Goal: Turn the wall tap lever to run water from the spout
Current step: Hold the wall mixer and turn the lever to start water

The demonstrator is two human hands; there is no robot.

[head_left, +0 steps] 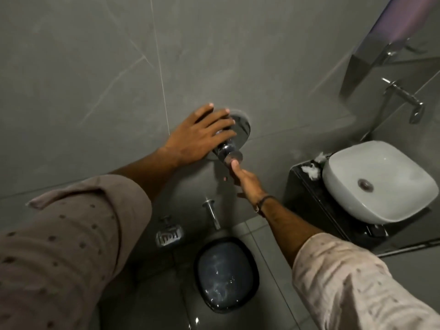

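Lever: chrome cylindrical wall tap lever, left hand fingers spread flat above it, gripping nothing.
Right hand: fingertip touching lever end, fingers loose.
Risk: fingertip slips; chrome spout below lever stays dry.

Grey tiled floor w/ dark bucket of water on it.

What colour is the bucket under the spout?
Dark blue-black, with water glinting inside; the head view shows the bucket below the spout.

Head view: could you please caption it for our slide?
Left hand flat beside the wall tap lever, right hand touching its tip.
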